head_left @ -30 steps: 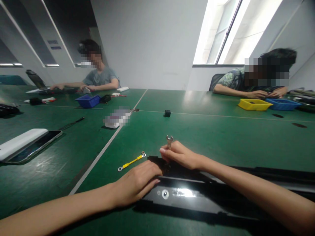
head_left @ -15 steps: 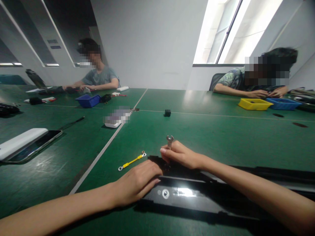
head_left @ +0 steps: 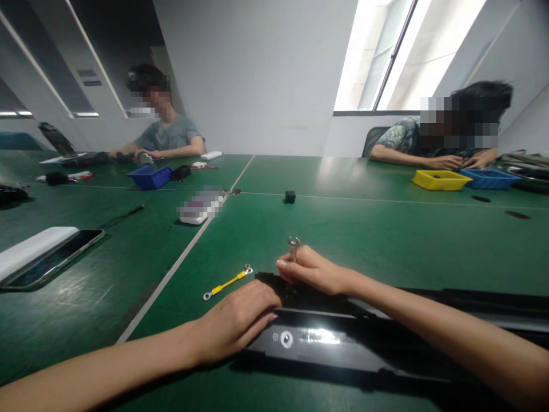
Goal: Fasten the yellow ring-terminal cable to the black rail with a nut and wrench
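Note:
My right hand point(head_left: 315, 269) is closed round an open-end wrench point(head_left: 294, 246), whose open jaw sticks up above the fingers; its lower end is hidden. Under both hands lies a long, glossy black rail-like part point(head_left: 343, 343) with a round screw hole or fastener point(head_left: 286, 339) on its near face. My left hand point(head_left: 242, 312) grips the left end of this part, its fingers bent over the edge and their tips out of sight. Just beyond the left hand a short yellow wire point(head_left: 229, 283) with ring terminals rests on the green table.
A phone point(head_left: 55, 260) and white power bank point(head_left: 38, 243) lie left. A white device point(head_left: 199, 207), small black block point(head_left: 290, 197), and blue point(head_left: 150, 178), yellow point(head_left: 441, 180) and second blue point(head_left: 491, 179) bins stand farther off. Two people point(head_left: 169, 134) point(head_left: 398, 143) sit across the table point(head_left: 364, 229).
The view has shifted slightly, so everything sits a little farther left. Both hands keep their places on the black part and the wrench, with hardly any visible movement.

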`<state>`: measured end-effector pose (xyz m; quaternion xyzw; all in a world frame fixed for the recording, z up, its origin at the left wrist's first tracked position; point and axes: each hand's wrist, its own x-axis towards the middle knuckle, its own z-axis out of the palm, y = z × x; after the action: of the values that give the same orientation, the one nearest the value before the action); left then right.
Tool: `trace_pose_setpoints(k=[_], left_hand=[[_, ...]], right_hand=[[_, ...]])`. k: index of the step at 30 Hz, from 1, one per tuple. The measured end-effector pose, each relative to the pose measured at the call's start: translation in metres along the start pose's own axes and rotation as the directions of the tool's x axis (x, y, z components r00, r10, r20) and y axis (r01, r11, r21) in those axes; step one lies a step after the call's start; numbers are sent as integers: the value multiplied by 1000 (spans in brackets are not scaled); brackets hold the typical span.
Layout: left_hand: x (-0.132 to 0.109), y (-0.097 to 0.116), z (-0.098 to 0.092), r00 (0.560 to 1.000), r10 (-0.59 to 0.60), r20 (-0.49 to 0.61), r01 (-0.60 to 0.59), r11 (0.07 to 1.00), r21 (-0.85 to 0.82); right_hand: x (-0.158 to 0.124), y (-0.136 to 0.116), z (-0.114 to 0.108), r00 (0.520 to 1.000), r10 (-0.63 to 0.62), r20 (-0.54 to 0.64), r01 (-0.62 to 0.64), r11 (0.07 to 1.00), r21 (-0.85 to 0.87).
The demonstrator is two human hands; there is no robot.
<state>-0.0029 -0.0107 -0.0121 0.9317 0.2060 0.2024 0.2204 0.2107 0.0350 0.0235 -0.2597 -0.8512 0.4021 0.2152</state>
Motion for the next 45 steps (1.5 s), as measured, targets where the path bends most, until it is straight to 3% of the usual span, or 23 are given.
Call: trace_pose_setpoints(k=[45], left_hand=[[0,2,-2,1000,-1,-8,1,1000,-1]], right_hand=[[-1,-2,-1,1000,-22,-20,20,998,-58]])
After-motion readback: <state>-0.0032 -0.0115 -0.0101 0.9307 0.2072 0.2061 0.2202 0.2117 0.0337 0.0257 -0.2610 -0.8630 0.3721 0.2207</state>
